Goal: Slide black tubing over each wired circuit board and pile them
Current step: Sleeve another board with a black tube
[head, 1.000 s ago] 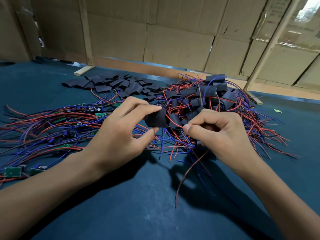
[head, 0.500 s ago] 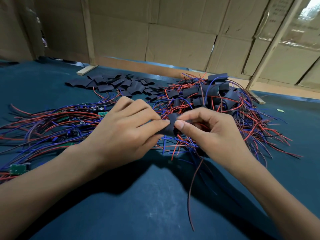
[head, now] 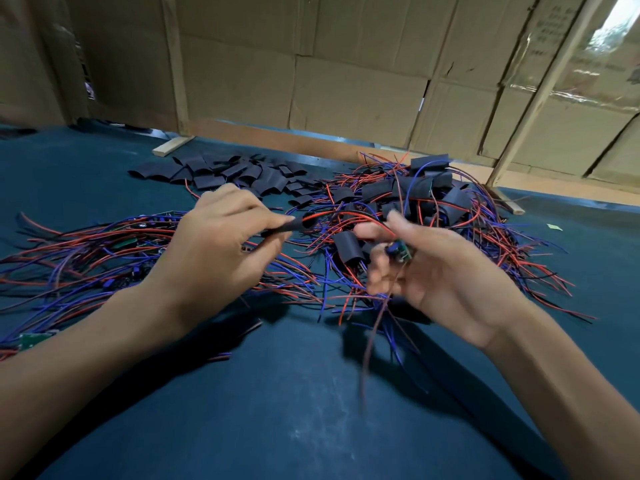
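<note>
Our left hand (head: 221,244) pinches the soft, flattened black tubing sleeve (head: 289,226); our right hand (head: 433,271) loosely cradles the small green wired circuit board (head: 401,252), above the dark blue bench (head: 311,410). Both look light; we judge the tubing squashes shut, so grip its edges, and hold the fragile board's sides.

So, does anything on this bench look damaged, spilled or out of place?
Nothing stands out. The left hand pinches a black tube, the right hand holds a bare circuit board; wires lie tangled but intact.

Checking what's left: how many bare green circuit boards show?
3 boards: one in the right hand, one amid the left red-and-blue wire heap, one at the teal table's left edge. Wires may hide more.
</note>
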### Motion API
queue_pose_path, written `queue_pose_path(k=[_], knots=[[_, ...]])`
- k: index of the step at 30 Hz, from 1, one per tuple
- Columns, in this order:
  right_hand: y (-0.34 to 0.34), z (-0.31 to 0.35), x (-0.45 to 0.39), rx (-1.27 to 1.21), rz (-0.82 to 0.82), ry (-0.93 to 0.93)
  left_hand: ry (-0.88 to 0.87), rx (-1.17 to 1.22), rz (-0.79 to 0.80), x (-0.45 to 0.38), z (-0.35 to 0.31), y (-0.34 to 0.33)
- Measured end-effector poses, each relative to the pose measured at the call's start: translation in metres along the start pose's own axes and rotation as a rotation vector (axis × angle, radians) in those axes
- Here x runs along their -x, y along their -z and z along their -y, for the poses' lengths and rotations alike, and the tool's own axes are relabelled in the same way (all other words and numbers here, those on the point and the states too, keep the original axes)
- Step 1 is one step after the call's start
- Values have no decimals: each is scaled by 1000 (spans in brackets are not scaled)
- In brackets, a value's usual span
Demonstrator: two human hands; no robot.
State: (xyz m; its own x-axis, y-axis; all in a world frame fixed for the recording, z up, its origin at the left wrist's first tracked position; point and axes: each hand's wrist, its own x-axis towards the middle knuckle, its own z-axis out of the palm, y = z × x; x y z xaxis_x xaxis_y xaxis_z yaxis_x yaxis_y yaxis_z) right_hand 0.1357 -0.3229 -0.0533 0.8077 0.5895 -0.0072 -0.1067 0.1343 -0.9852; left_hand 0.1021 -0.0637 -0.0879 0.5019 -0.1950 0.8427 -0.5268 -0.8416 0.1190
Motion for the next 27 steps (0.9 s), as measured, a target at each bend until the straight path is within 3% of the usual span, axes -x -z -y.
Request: queue_pose_path(k=[5,13,19,23,27], knots=[[3,-1,-5,-221,-68,30,-65,-76,27,2,4,0],[-1,-10,-8,91,-207,120,-72,-192,71,4,8,1],[-13,-20,-9,141,-175,226,-209,-339,66,1,-1,0],[-8,-15,-8,17,-137,267,-220,-288,46,-1,-10,1],[-9,-15,-7,120,-147,302,-201,-160,120,1,-16,0]])
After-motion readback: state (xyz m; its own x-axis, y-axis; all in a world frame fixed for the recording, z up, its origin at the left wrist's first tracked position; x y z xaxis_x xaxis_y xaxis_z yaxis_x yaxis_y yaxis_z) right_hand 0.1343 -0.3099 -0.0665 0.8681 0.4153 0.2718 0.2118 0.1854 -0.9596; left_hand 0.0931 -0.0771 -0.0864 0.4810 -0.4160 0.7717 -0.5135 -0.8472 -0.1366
